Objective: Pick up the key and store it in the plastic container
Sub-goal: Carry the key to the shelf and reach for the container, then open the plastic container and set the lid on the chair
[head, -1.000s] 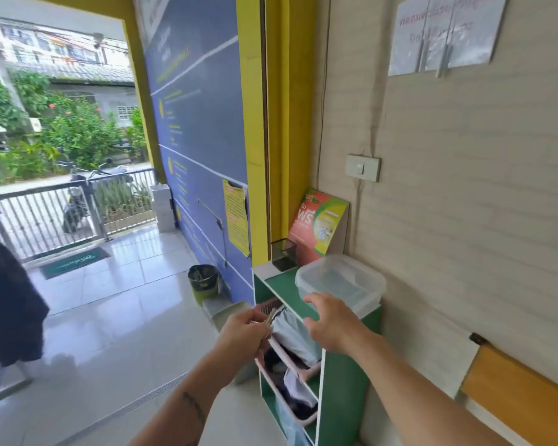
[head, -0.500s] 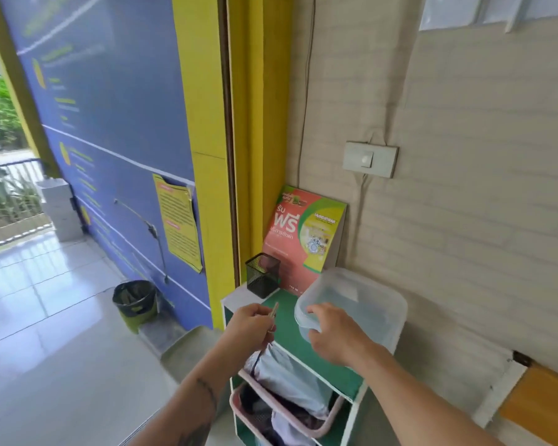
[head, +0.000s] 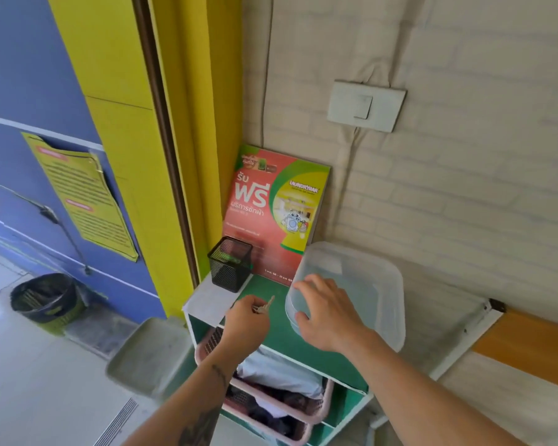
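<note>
We see the small silver metal key point(head: 266, 306) pinched in the fingertips point(head: 255, 308) of the left hand point(head: 247, 321), its blade poking up and to the right past the knuckles; the fingers are curled in tight around its head, so that hand is closed on it. The key sits above the green top of the small green-and-white shelf unit point(head: 273, 329), just left of the translucent plastic container with a fitted lid point(head: 364, 284), not touching it as far as we can tell

The right hand point(head: 327, 315) lies spread on the near left corner of that container, its fingers point(head: 306, 284) loosely splayed over the lid edge and the thumb down on the side wall; we cannot tell whether it grips or only rests. The lid is still on

The container stands at the right end of the shelf top, close to the pale brick-pattern wall point(head: 464, 204). At the back left of the top stands a black wire-mesh pen cup point(head: 230, 263), and behind it a red and green laundry advert board point(head: 276, 214) leans against the wall corner. Below the top, pink plastic baskets point(head: 303, 410) hold bundled clothes

Further out, we see a white wall switch point(head: 364, 106) above the board, a yellow door frame point(head: 187, 123) to the left, a yellow notice point(head: 84, 194) on the blue wall, and a dark lined bin point(head: 45, 297) on the tiled floor
</note>
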